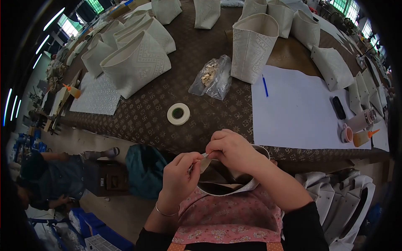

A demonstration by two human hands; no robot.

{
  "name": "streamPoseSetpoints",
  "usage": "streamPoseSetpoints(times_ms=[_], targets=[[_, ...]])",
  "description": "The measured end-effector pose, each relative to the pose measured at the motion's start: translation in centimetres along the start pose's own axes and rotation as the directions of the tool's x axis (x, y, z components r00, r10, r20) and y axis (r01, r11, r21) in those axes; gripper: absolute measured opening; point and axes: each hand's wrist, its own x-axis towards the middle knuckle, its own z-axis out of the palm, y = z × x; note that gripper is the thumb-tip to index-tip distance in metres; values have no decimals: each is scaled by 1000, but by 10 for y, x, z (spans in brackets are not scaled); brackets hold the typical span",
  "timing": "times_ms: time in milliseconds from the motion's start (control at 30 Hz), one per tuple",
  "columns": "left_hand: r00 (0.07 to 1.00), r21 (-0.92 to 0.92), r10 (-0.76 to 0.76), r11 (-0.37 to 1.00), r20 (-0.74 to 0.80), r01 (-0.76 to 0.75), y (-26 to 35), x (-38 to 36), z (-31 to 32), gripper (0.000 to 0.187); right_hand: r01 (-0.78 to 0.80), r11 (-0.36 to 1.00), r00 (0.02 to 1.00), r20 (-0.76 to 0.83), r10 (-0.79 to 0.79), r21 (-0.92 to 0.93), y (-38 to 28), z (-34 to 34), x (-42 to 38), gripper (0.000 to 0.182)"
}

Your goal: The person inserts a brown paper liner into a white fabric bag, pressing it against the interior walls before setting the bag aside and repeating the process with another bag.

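Observation:
My left hand (179, 175) and my right hand (233, 149) meet just below the table edge, over my lap. Both pinch a small pale strip (204, 156) between their fingertips. Under the hands lies a white bag piece with a dark inside (222, 184), resting on my pink floral apron (234, 213). A bracelet circles my left wrist.
A roll of white tape (178, 113) and a clear plastic bag of small pale pieces (212, 76) lie on the patterned brown table (142, 113). Several white embossed bags (136, 62) stand behind. At right are a white sheet (299, 108), blue pen (265, 85) and glue bottle (363, 137). A person crouches lower left (50, 175).

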Motion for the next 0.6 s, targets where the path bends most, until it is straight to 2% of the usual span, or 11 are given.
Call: streamPoseSetpoints(times_ms=[100,167,200,267,300,333,367,400,500,567,600], targets=[[999,12,34,999,-9,-34,-3,-7,3,25,-18,1000,1000,-4,18,-22,-4,-1,2,10],[995,-185,-102,978,-3,100,2,-14,7,47,-21,999,999,-38,19,-37,-11,-1,0,10],[995,-184,-103,978,-3,101,0,-19,9,47,-25,998,997,-71,22,-52,-15,-1,0,10],[989,-309,-145,940,32,148,-6,-29,18,64,19,1000,998,-63,-18,5,-26,-2,0,13],[988,-310,-149,939,32,152,-6,-34,20,64,62,996,997,-57,-58,64,-30,-1,1,18],[980,-403,-192,894,52,197,-6,-38,22,67,61,996,997,-53,-58,66,-32,1,2,18],[970,-491,-231,839,73,236,-6,-41,24,71,90,993,996,-6,-90,77,-34,3,4,18],[970,-491,-231,839,70,236,-6,-43,25,71,120,989,992,40,-124,89,-35,4,5,19],[969,-528,-240,815,64,237,-7,-48,27,70,112,985,986,108,-127,129,-33,5,8,14],[922,-633,-377,693,89,344,-5,-50,29,62,103,986,979,163,-124,132,-33,1,11,13],[921,-635,-379,692,86,344,-5,-51,31,62,90,987,970,213,-118,134,-33,0,12,12]])
